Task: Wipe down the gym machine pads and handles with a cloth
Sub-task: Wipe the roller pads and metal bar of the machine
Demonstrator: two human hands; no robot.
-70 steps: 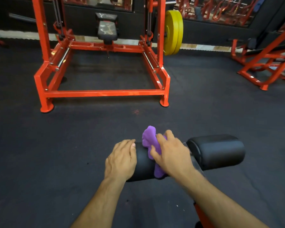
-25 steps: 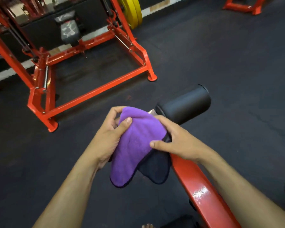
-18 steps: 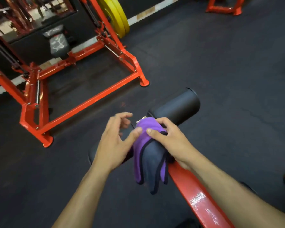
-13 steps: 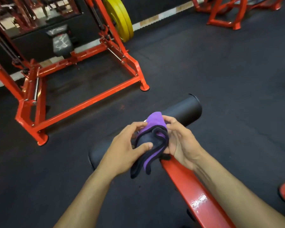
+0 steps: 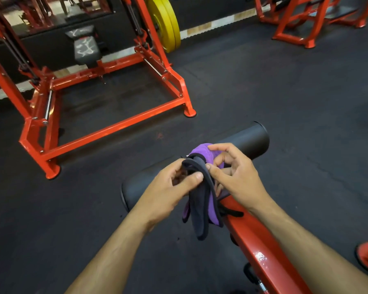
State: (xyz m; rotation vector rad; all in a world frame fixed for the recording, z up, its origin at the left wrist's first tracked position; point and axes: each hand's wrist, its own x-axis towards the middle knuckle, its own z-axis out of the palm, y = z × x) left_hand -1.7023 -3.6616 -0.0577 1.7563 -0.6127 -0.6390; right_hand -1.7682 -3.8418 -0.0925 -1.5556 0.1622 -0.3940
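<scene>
Cloth (image 5: 202, 200) bunched above the roller pad (image 5: 245, 139), my left hand (image 5: 168, 192) pinching its dark edge, right hand (image 5: 236, 177) gripping the purple fold, both wrists bent inward.

Head camera looks steeply down, close above hands (image 5: 202, 183).

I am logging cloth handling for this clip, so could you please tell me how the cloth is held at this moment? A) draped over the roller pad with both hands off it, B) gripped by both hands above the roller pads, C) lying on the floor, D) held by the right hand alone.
B: the left hand and right hand both pinch the bunched cloth above the roller pads.
</scene>
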